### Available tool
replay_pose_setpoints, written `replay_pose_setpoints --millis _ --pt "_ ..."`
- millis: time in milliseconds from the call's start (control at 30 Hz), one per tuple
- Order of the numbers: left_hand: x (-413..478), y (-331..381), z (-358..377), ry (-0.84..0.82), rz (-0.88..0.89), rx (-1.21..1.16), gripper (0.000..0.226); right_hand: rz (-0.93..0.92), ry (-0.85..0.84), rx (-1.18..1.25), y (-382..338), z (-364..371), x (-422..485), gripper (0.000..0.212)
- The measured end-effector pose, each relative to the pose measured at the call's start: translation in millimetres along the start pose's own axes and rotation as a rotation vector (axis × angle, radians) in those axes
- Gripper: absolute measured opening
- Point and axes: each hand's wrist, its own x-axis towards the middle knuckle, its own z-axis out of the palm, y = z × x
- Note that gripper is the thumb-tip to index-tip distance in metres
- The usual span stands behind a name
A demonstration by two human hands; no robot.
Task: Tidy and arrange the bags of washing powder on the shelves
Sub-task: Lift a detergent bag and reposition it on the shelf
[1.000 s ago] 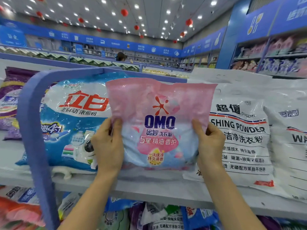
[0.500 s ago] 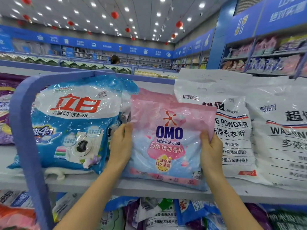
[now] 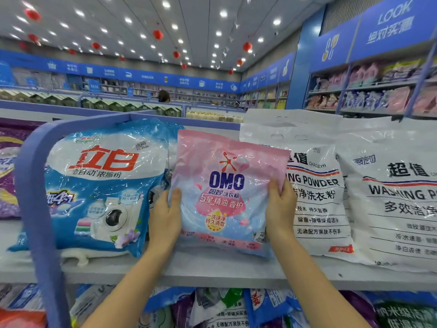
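Note:
A pink and pale-blue OMO bag point(image 3: 224, 192) leans back on the grey top shelf point(image 3: 212, 271), its bottom edge resting on the shelf. My left hand point(image 3: 165, 218) grips its left edge and my right hand point(image 3: 280, 207) grips its right edge. It sits between a blue and white bag with red characters point(image 3: 99, 185) on the left and a white washing powder bag point(image 3: 316, 185) on the right. A second white bag point(image 3: 392, 195) stands further right.
A blue rounded shelf divider point(image 3: 35, 185) arches at the left, with a purple bag point(image 3: 9, 169) beyond it. The lower shelf holds several jumbled bags point(image 3: 224, 308). Other aisles and a person's head point(image 3: 163, 95) lie far behind.
Both hands carried the OMO bag forward and to the right, and set it down into the gap between the blue bag and the white bag.

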Motion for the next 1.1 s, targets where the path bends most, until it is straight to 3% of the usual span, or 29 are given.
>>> replay_pose_setpoints --millis 233,467,600,700,800,867,1100 --pt "41.0 8.5 20.2 -0.020 -0.259 -0.015 0.025 -0.037 -0.060 -0.206 8.8 38.5 14.2 0.020" --pt "57.2 3.9 37.8 0.231 -0.213 0.004 0.032 -0.055 -0.164 -0.395 12.9 51.2 42.7 0.036" --pt "60.5 9.8 45.0 0.405 -0.183 -0.007 0.031 0.002 -0.088 -0.360 26.4 48.3 50.8 0.035" --pt "60.7 9.1 47.6 0.431 -0.175 -0.050 0.032 -0.035 -0.017 -0.374 33.1 49.1 47.6 0.034" --pt "55.1 11.2 41.8 0.362 -0.144 -0.115 0.038 -0.027 -0.001 -0.277 33.1 48.8 46.6 0.029" --pt "44.5 11.9 34.5 0.229 -0.089 -0.108 0.035 -0.030 0.025 -0.208 32.1 46.7 45.8 0.026" --pt "-25.2 -17.2 12.5 -0.182 0.300 0.333 0.079 -0.046 0.175 -0.103 34.8 44.3 45.0 0.019"
